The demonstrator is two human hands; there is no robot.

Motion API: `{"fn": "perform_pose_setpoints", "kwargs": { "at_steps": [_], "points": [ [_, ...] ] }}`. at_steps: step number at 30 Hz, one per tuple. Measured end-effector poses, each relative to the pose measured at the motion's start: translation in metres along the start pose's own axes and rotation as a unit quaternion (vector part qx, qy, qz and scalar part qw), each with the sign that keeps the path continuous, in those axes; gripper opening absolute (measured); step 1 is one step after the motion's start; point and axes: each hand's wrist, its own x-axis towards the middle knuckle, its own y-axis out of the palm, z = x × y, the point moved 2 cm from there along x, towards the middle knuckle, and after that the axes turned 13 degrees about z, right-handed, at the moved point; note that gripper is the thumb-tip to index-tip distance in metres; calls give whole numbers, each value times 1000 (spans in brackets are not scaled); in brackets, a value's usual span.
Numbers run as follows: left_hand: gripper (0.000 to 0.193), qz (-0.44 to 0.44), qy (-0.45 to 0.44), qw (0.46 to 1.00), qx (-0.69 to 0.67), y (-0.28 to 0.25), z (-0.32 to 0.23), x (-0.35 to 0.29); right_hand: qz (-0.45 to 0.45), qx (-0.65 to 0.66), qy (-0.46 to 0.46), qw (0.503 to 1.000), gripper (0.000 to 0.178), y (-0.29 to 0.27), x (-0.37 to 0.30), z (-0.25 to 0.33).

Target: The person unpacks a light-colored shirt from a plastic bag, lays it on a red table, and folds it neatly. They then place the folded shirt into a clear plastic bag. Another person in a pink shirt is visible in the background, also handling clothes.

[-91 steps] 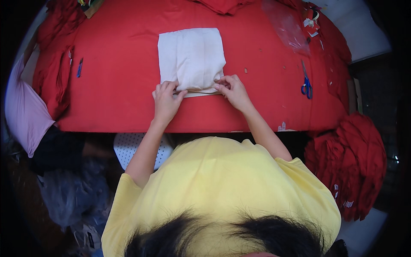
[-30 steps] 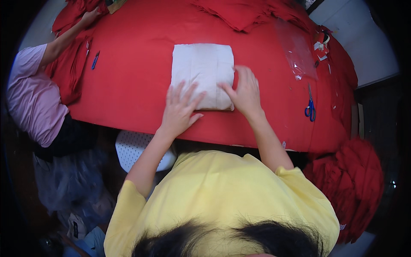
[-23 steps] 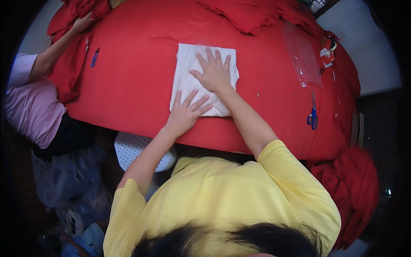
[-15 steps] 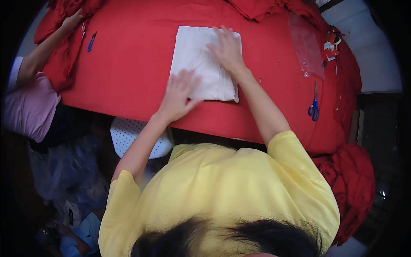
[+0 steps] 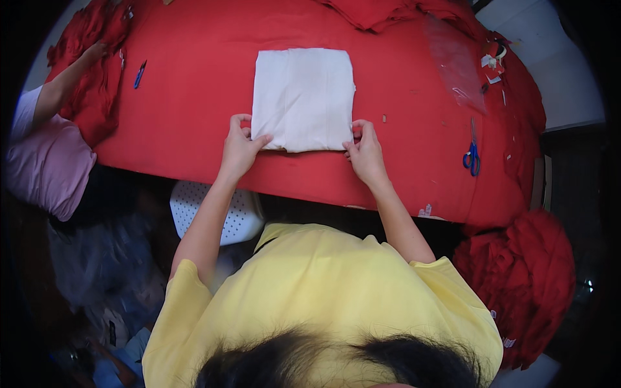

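At near corners, our left fingers (image 5: 261, 141) and right fingers (image 5: 352, 149) are pinching a square, folded white cloth (image 5: 303, 97), uneven tugging risking skew.

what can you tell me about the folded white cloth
The white cloth is folded into a flat, roughly square shape; it looks like soft fabric, with faint creases and a slightly uneven near edge. It lies on the red table covering, toward the near side. The left hand touches its near left corner, the right hand its near right corner.
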Motion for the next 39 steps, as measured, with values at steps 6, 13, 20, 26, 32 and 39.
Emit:
{"fn": "perform_pose_setpoints", "kwargs": {
  "at_steps": [6, 13, 20, 26, 32, 39],
  "points": [
    [45, 60, 52, 990, -120, 8, -70, -1, -71, -243, -140, 957, 44, 3, -28, 29],
    [17, 118, 116, 981, -98, -16, -154, 22, -250, -292, -328, 863, 28, -85, -14, 68],
    [20, 129, 173, 976, 29, -62, -227, 9, -42, -77, -309, 947, 26, -199, 10, 181],
    [19, 114, -6, 972, 206, -55, -116, 113, 235, -131, -125, 955, 30, -155, 137, 102],
    [23, 96, -36, 995, 3, -25, -56, 144, 221, 58, -58, 972, 33, -112, 165, 39],
    [23, 163, 28, 983, 85, -29, -49, 164, 180, 58, -42, 981, 24, -101, 180, 13]
  ]
}}
